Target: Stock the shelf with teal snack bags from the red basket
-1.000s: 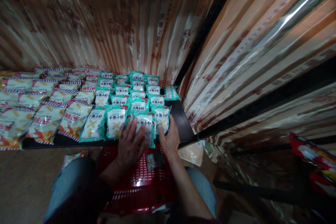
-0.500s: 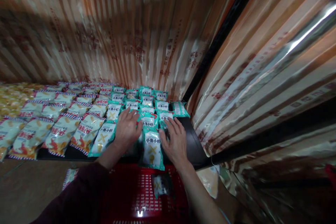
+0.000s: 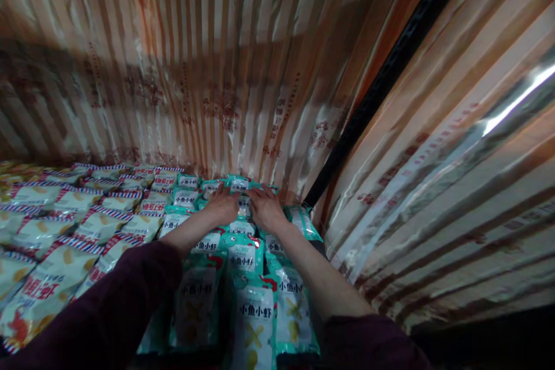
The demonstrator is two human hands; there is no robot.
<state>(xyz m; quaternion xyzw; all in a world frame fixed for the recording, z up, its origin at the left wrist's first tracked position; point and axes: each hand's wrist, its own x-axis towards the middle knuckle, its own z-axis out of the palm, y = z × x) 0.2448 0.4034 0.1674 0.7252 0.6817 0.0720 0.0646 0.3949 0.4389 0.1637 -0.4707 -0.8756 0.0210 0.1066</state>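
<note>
Both my arms reach over rows of teal snack bags (image 3: pixel 255 318) with white label panels. Against the back rows, my left hand (image 3: pixel 223 206) lies with its fingers stretched forward on the tops of the bags. Close to its right, my right hand (image 3: pixel 265 208) touches the back bags too, fingers extended and bent a little downward. Between the two hands a teal bag (image 3: pixel 240 185) shows at the very back. Neither hand has a bag lifted. My hands and forearms cover part of the rows beneath them.
To the left stand rows of white snack bags with striped edges (image 3: pixel 43 280), with yellowish packs beyond them. Printed plastic sheeting (image 3: pixel 195 69) hangs behind the display. A black post (image 3: pixel 368 110) slants up on the right, near a tilted teal bag (image 3: pixel 303 222).
Both hands have moved forward from the middle rows to the back ones. My view has moved closer over the bags, and the red basket has left the picture.
</note>
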